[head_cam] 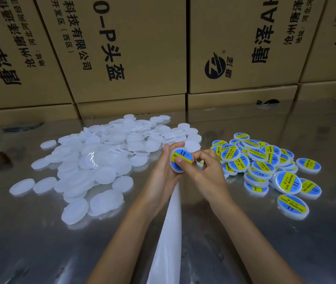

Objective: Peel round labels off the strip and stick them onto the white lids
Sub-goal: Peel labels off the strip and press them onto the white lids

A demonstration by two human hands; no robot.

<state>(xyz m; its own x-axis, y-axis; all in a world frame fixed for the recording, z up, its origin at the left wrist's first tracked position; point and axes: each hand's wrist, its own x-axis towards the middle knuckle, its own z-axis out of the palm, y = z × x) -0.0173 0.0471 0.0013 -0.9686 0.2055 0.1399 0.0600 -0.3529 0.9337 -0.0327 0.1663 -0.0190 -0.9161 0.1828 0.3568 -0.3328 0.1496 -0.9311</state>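
A white lid [180,160] is held upright above the steel table [265,232], near its middle, between two heaps. The left hand [164,173] is curled round the lid from behind and below, fingertips showing over its top rim. The right hand [200,169] is bent over its face, the thumb pressed on the round label [183,157] already stuck there, the other fingers curled just beside the rim. From under the hands a white strip [170,232] runs toward the near edge.

To the left, a heap of bare lids [101,160] is spread wide; to the right, a heap of labelled lids [265,167] lies close to the right hand. Bare table is left in front of both heaps and beside the forearms. Along the far edge the table is closed off by stacked cartons [134,48].

"SOLDERING PASTE" can be read on the blue-and-yellow labels. Chinese characters, "0-P" and a round black logo are printed on the cartons.
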